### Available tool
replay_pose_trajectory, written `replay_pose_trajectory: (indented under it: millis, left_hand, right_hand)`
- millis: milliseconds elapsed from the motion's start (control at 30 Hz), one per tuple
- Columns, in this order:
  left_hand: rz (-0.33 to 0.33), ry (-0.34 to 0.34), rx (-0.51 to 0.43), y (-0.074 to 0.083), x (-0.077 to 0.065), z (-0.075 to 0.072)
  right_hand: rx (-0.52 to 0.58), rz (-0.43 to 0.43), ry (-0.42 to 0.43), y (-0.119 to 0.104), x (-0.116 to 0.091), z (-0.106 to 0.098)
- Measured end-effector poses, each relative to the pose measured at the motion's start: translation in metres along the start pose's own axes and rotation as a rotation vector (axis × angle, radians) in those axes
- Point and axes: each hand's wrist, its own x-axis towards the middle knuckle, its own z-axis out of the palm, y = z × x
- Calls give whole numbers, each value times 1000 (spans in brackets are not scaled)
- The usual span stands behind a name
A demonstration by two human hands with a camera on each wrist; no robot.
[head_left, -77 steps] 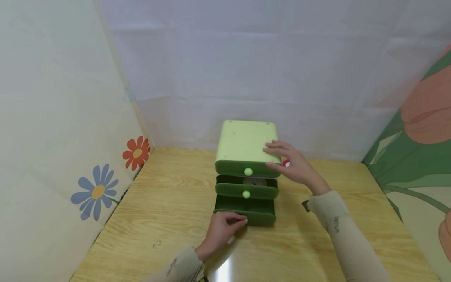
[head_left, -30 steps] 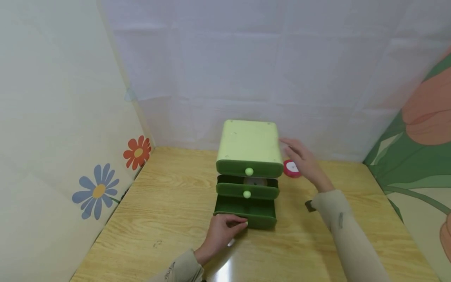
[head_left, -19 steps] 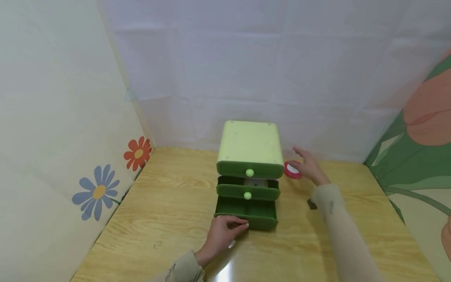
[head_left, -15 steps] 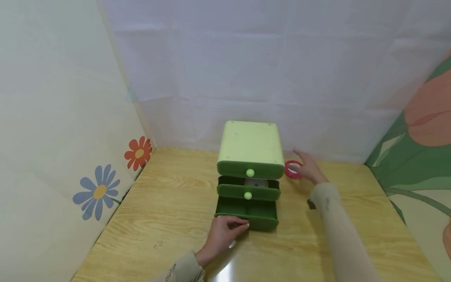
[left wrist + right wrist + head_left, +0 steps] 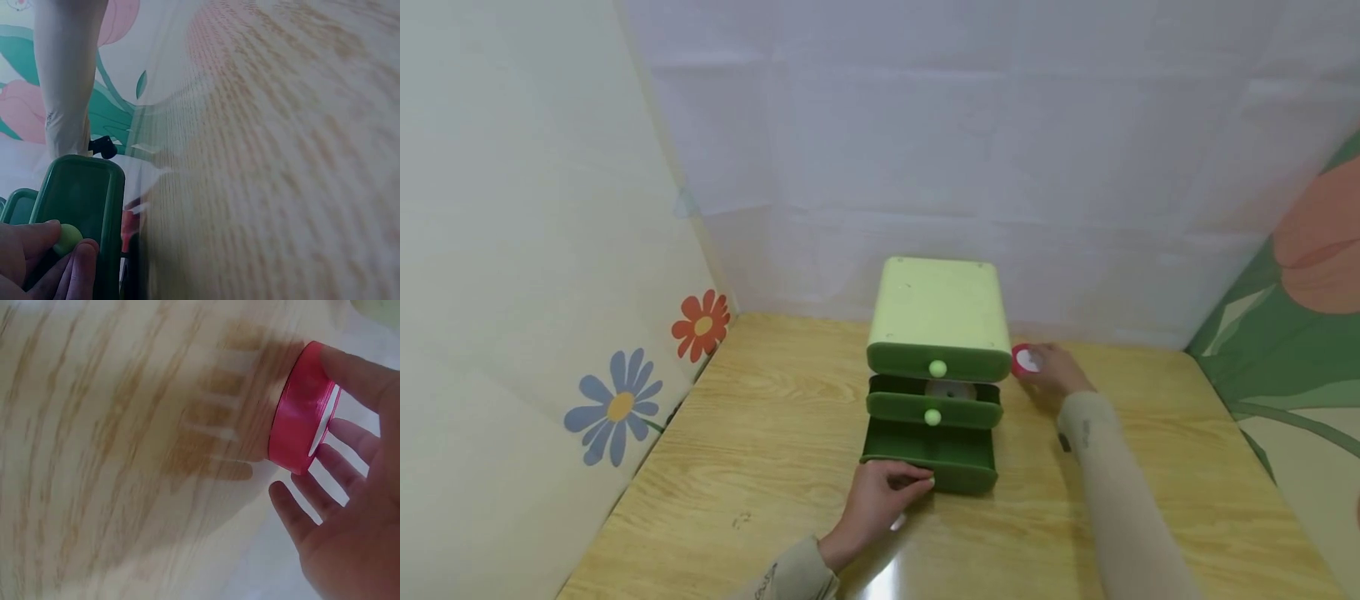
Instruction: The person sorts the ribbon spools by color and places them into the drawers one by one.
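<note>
A light green cabinet (image 5: 940, 304) with dark green drawers stands on the table. Its top drawer (image 5: 910, 358) is closed, while the middle drawer (image 5: 895, 407) and bottom drawer (image 5: 962, 477) are pulled out. My left hand (image 5: 876, 504) pinches the bottom drawer's pale green knob (image 5: 67, 239) between thumb and fingers. To the cabinet's right, my right hand (image 5: 1056, 371) holds a red ribbon roll (image 5: 303, 409) with a white face, thumb on one side and fingertips on the other. The roll appears to be at the tabletop; whether it is lifted I cannot tell.
A pale round disc (image 5: 951, 390) lies in the middle drawer. The wood-grain table (image 5: 760, 417) meets a white cloth backdrop (image 5: 820, 167) behind the cabinet. Flower-printed panels (image 5: 617, 408) flank both sides. A small dark object (image 5: 103, 147) shows by the right sleeve.
My right hand has left the cabinet's top, moved right and down to the ribbon roll, and taken hold of it. My left hand has stayed on the bottom knob.
</note>
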Motion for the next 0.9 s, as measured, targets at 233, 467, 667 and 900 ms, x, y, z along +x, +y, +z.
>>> replay_pose_trajectory:
  millis: [233,467,667,900]
  left_hand:
    - [9,2,-3,-1,0,-1]
    - [-6,-4,-5,-2,-1,0]
    - [8,-4,3,-2,0,0]
    - [27,8,11,0,-1,0]
  right_hand:
    - [18,86,-12,-1,6,2]
    - [-19,98,-57,7,10,2]
    - [-53,83,-37,3,4,2]
    - [-8,50,-72,-8,-6,-12]
